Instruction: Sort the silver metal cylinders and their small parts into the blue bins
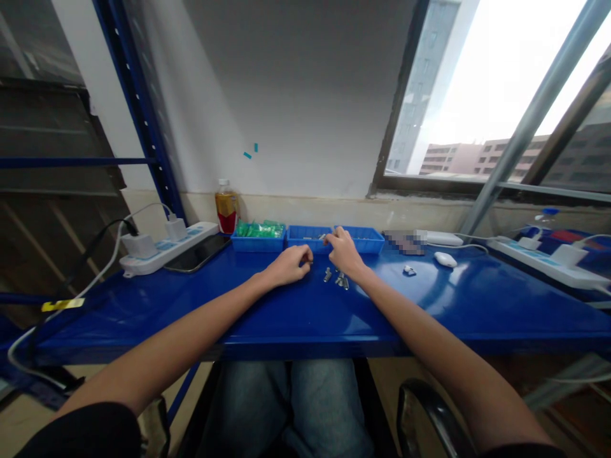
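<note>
My left hand [290, 264] rests on the blue table [305, 312] with its fingers curled into a pinch; what it holds is too small to name. My right hand [342, 249] reaches to the front edge of the middle blue tray [308, 239], fingers bent over small metal parts. Several small metal pieces [337, 277] lie on the table just in front of the right hand. A third blue tray [366, 240] stands to the right, and a tray of green packets [258, 234] to the left.
A white power strip [165, 249] with chargers and a dark phone [198, 254] lie at the left. A bottle [226, 212] stands by the wall. A white mouse [445, 259], a small object [409, 270] and another power strip [548, 263] sit on the right.
</note>
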Demonstrator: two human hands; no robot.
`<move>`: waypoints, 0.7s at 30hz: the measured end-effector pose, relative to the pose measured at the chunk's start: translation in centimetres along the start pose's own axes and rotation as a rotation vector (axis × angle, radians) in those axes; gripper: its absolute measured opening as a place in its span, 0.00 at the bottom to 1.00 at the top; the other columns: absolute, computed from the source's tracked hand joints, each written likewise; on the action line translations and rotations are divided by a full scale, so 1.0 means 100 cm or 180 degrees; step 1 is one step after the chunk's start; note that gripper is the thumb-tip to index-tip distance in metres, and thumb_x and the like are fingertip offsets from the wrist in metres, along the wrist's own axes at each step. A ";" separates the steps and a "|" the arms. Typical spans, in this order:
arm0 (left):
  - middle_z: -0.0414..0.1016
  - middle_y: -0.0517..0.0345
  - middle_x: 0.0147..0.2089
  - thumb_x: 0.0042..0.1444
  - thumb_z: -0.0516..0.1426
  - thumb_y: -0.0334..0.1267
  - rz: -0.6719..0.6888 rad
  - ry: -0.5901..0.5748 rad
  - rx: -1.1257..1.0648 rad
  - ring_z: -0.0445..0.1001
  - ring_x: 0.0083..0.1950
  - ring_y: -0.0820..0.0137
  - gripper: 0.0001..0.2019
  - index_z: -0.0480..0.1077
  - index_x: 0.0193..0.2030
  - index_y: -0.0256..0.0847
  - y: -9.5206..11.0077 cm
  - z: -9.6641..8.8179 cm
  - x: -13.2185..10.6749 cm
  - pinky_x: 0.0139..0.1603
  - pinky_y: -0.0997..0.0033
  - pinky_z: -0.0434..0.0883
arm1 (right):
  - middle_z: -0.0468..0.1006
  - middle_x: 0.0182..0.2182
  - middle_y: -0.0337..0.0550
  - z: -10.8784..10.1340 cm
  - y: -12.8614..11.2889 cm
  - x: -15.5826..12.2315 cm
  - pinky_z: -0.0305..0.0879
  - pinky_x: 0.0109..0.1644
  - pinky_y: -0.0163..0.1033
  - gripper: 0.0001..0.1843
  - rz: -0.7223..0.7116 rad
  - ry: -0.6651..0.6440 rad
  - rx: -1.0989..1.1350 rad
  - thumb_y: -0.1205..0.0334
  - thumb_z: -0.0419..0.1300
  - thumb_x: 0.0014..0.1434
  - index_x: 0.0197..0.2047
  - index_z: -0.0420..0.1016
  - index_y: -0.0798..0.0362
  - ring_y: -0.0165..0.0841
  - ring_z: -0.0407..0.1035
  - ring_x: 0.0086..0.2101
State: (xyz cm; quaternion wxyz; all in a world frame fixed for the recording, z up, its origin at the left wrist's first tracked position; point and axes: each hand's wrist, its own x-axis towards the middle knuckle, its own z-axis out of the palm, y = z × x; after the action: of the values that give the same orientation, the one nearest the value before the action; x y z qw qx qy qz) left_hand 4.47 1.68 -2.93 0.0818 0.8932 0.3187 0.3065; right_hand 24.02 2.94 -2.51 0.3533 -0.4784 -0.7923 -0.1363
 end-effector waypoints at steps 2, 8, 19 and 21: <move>0.70 0.59 0.32 0.50 0.52 0.29 -0.0233 0.0287 -0.0350 0.69 0.34 0.70 0.05 0.64 0.35 0.39 -0.003 -0.001 0.003 0.37 0.71 0.65 | 0.65 0.34 0.48 -0.002 -0.008 0.000 0.61 0.44 0.40 0.18 -0.0212 -0.0045 0.0187 0.81 0.47 0.45 0.35 0.70 0.55 0.38 0.61 0.38; 0.66 0.63 0.30 0.51 0.55 0.35 -0.0751 0.0793 -0.1653 0.67 0.32 0.73 0.05 0.62 0.34 0.38 -0.016 0.000 0.011 0.36 0.73 0.66 | 0.70 0.39 0.48 -0.007 -0.031 -0.002 0.61 0.49 0.42 0.11 -0.0858 -0.0118 0.0531 0.72 0.53 0.55 0.42 0.67 0.54 0.38 0.64 0.42; 0.69 0.60 0.33 0.55 0.54 0.42 -0.1054 0.0629 -0.2350 0.70 0.36 0.72 0.09 0.63 0.37 0.39 -0.007 -0.002 0.009 0.35 0.74 0.66 | 0.71 0.35 0.45 -0.010 -0.030 -0.003 0.62 0.45 0.39 0.05 -0.0748 -0.0031 0.0367 0.64 0.53 0.61 0.39 0.69 0.52 0.35 0.65 0.39; 0.70 0.59 0.34 0.55 0.55 0.43 -0.0878 0.0600 -0.2115 0.70 0.36 0.72 0.11 0.63 0.40 0.38 -0.007 -0.003 0.007 0.35 0.74 0.66 | 0.72 0.35 0.45 -0.010 -0.030 -0.003 0.62 0.45 0.38 0.05 -0.0659 0.0012 0.0353 0.63 0.53 0.62 0.38 0.69 0.52 0.35 0.65 0.39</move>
State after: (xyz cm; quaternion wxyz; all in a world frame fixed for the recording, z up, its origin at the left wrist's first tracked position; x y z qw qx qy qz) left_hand 4.38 2.68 -2.55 0.3780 0.7345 0.3253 0.4602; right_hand 21.93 0.68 -1.67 0.3648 -0.3734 -0.8431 -0.1289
